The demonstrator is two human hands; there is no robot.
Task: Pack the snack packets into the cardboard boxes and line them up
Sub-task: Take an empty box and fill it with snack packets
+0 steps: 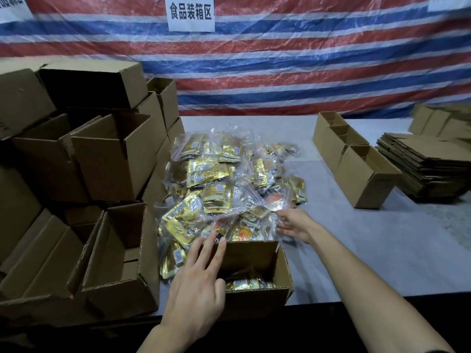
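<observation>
Left hand (197, 281) splayed over open box (283, 271), right hand (297, 225) outstretched — fingers spread, touching snack packets (224, 182)

The packets (204, 174) are gold and yellow with orange spots, sealed in clear plastic. The boxes (112, 159) are plain brown, the table (382, 238) pale grey. The tarp (305, 59) has red, white and blue stripes.

Striped tarp (305, 72) behind — white sign (190, 13) on it.

left hand (197, 281) flat, fingers spread; right hand (297, 225) reaching forward, fingers loose, uncurled.
</observation>
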